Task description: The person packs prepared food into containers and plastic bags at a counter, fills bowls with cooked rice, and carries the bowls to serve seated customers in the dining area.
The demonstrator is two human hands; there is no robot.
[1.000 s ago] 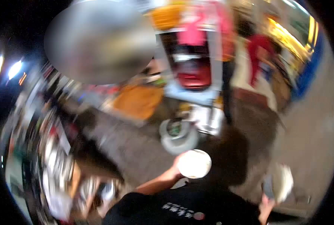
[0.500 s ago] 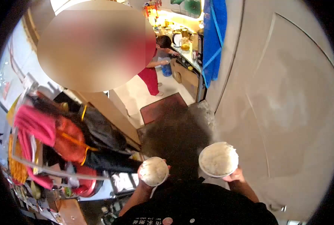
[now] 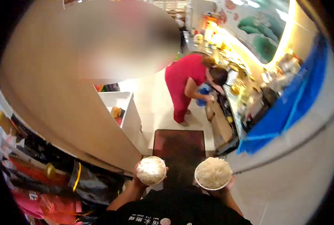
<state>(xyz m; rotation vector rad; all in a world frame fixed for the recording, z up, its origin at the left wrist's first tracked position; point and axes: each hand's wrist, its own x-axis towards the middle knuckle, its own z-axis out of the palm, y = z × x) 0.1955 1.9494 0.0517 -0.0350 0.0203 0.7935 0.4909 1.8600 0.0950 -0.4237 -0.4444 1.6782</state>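
Fingers of my left hand are wrapped round a white bowl of rice at the lower middle. A second, slightly larger bowl heaped with rice is held in my right hand, just to the right. Both bowls are upright, apart from each other, in front of my dark shirt. Much of each hand is hidden beneath its bowl.
A person in red bends over a cluttered counter ahead. A dark red mat lies on the floor before me. A beige wall stands left, with hanging clothes below; a blue sheet hangs right.
The view has turned and come closer to the doorway, mat and person in red. The bowl in my left hand stays about in place; the right one sits slightly further left and lower.
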